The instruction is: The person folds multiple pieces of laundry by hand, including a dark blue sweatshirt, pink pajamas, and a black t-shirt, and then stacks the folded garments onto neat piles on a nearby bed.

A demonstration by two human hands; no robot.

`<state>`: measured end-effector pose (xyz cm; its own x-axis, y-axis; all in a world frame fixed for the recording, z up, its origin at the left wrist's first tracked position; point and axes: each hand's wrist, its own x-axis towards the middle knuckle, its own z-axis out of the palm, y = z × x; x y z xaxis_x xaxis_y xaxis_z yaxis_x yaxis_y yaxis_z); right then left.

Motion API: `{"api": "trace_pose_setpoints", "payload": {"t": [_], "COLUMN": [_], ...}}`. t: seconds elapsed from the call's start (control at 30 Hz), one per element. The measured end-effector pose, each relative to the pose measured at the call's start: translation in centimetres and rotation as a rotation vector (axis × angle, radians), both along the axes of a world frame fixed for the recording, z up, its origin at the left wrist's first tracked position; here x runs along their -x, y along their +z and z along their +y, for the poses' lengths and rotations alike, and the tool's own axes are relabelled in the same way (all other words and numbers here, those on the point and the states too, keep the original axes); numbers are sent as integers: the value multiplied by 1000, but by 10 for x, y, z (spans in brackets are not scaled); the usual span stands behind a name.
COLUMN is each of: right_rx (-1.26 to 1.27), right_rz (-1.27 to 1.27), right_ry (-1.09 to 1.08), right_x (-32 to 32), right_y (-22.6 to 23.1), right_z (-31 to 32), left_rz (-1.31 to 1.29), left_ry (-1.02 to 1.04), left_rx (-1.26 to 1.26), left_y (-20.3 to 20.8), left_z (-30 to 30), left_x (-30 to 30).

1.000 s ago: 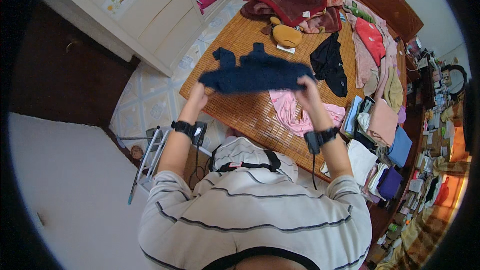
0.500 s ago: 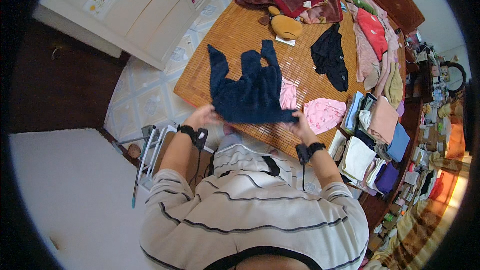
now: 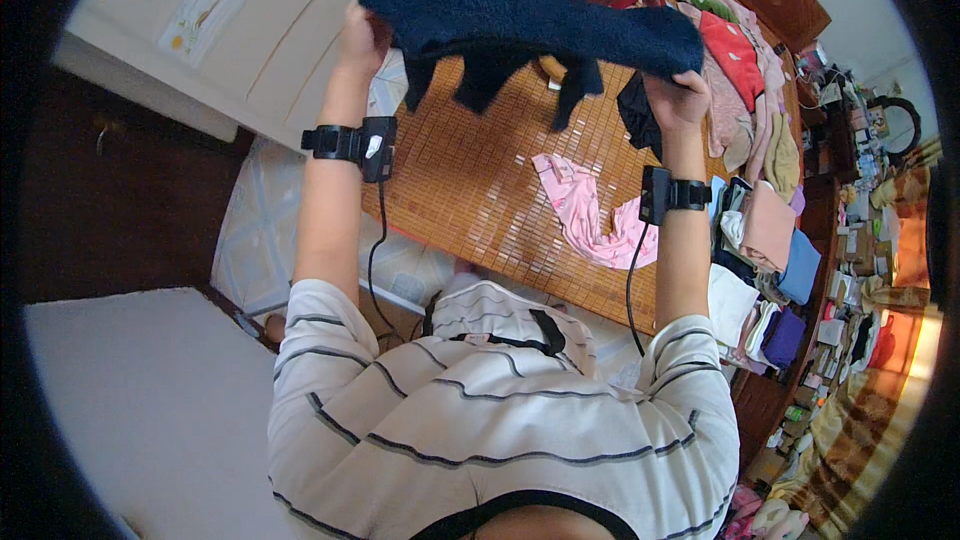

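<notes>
Head view: your left hand (image 3: 366, 40) and right hand (image 3: 682, 100) held the fuzzy dark-blue garment (image 3: 530, 20), unfolded, above the brown slatted mat (image 3: 470, 175). Colourful clothes (image 3: 770, 228) sat folded in piles; a bent pink cloth (image 3: 585, 225) lay unfolded.

My bare left hand (image 3: 364, 40) raised, gripping, partly hidden; my bare right hand (image 3: 682, 100) gripping, slightly lower; bare forearms (image 3: 328, 220) stretched forward, apart.

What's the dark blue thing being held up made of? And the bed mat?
Dark blue garment: soft-looking, matt cloth, perhaps fleece or fluffy knit, because its surface looks fuzzy.
Bed mat: probably bamboo or wood, smooth and a bit glossy; it shows tan pieces in rows, some catching light.
</notes>
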<state>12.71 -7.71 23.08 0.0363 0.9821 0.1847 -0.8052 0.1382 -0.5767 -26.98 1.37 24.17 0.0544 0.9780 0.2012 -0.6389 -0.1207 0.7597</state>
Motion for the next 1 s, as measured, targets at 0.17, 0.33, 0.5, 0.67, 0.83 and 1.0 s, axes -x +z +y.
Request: {"api": "trace_pose_setpoints", "payload": {"t": [0.17, 0.33, 0.5, 0.67, 0.83, 1.0], "right_rx": [0, 380, 850, 1157, 1398, 987], "right_rz": [-101, -297, -553, -881, -1185, -1798], "right_ry": [88, 127, 268, 484, 697, 840], "right_x": [-7, -3, -4, -2, 2, 11], "right_y": [-56, -152, -273, -395, -414, -445], "right_z": [-50, -134, -217, -295, -313, -307], "left_rz": [312, 836, 983, 1209, 1218, 1466], "left_ry": [60, 77, 13, -205, -422, -233], "left_rx": [-157, 38, 180, 353, 694, 386], "left_y": [-36, -177, -346, -448, -462, -504], "left_z": [-77, -173, -277, -351, -362, -344], "left_x": [32, 63, 49, 30, 1, 24]}}
